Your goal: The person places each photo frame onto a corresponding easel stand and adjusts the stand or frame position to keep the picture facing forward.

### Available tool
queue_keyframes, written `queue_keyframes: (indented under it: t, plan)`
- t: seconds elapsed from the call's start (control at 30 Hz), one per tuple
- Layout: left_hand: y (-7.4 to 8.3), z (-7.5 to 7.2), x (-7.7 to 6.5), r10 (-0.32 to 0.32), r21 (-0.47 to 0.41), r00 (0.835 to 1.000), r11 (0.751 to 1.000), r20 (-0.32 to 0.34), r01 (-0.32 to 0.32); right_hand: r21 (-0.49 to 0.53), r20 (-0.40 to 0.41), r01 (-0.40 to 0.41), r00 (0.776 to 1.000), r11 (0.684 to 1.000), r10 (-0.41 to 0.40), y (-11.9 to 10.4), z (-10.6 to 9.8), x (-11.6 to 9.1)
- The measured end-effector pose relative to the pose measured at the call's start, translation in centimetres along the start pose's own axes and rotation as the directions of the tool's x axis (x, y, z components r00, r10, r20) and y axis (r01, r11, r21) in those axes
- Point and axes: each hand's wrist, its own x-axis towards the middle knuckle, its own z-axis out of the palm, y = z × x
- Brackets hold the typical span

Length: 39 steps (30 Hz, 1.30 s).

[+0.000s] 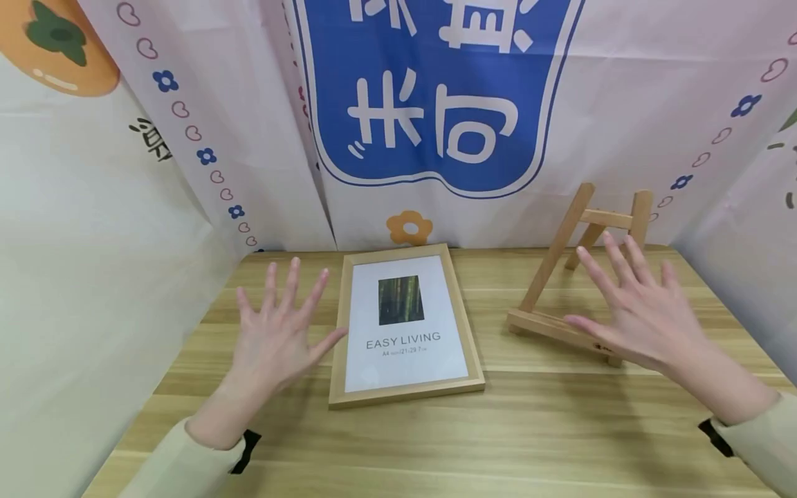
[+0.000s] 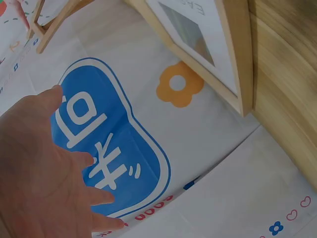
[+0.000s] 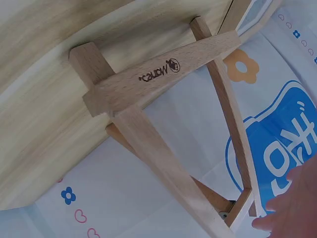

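A light wooden picture frame (image 1: 407, 370) lies face up on the table, with a white insert reading "EASY LIVING" and a small forest picture. My left hand (image 1: 277, 339) is spread above the table at its left, the thumb overlapping the frame's left edge in the head view; whether they touch I cannot tell. To the right stands a small wooden tabletop easel (image 3: 163, 74) with dark lettering on its ledge. My right hand (image 1: 647, 311), fingers spread, hovers in front of the easel and hides part of its right side. Neither hand holds anything.
The wood-grain table (image 1: 398, 449) reaches back to a white printed cloth (image 1: 261, 138) with a large blue sign shape and an orange flower. Pale cloth walls rise at both sides. Each sleeve has a dark band near its cuff.
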Motion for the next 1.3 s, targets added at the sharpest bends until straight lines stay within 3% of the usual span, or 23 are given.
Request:
queue_keyframes:
  t: [0.23,0.57,0.8,1.3]
  plan:
    - [-1.1,-0.1,0.0,-0.017,0.034,1.0,0.999,0.002,0.017,-0.012,-0.002,0.029,1.0,1.0,-0.029,-0.5,-0.1,1.2]
    - [-2.2,0.3,-0.3,-0.061,0.01,0.998,0.998,0.011,0.061,-0.006,-0.005,0.071,0.997,0.997,-0.071,-1.5,0.4,3.3]
    - [-2.7,0.8,-0.5,-0.085,0.005,0.996,0.996,0.007,0.085,0.029,0.038,0.073,0.997,0.997,-0.074,-2.6,1.0,4.5]
    - [-2.0,3.2,-0.6,-0.123,-0.136,0.992,0.983,0.035,0.127,0.098,0.084,0.102,0.99,0.99,-0.11,-5.5,3.9,6.7]
